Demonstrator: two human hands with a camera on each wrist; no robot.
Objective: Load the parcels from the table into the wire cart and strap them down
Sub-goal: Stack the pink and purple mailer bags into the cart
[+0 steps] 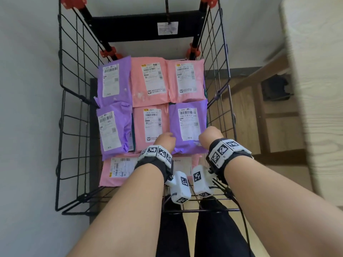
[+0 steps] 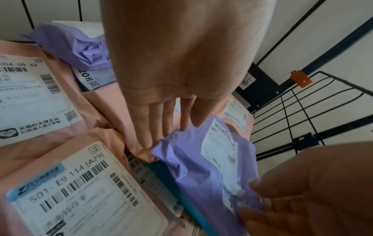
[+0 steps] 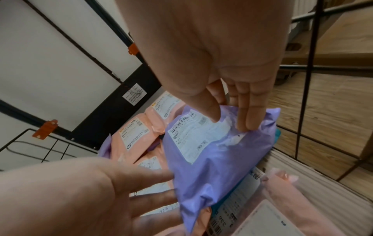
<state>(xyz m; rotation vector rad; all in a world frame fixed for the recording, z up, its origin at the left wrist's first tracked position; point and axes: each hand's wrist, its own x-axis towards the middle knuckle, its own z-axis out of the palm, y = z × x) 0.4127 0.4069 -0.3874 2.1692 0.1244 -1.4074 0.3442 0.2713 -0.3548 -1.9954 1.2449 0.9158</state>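
The black wire cart [image 1: 74, 108] holds several pink and purple mailer parcels lying flat in rows. Both hands are on a purple parcel [image 1: 187, 125] in the middle row, against the cart's right wall. My left hand [image 1: 166, 140] has straight fingers; their tips touch the parcel's left edge [image 2: 193, 167]. In the left wrist view this hand [image 2: 171, 132] holds nothing. My right hand [image 3: 230, 124] pinches the parcel's [image 3: 212, 167] near right corner, thumb on the white label. In the head view the right hand [image 1: 211, 135] hides that corner.
A pink parcel [image 1: 150, 125] lies just left of the purple one, another pink parcel [image 1: 117, 171] in the front row. A black back panel [image 1: 144, 26] with orange clips closes the cart's far end. A light wooden table [image 1: 315, 89] stands at the right, over wood flooring.
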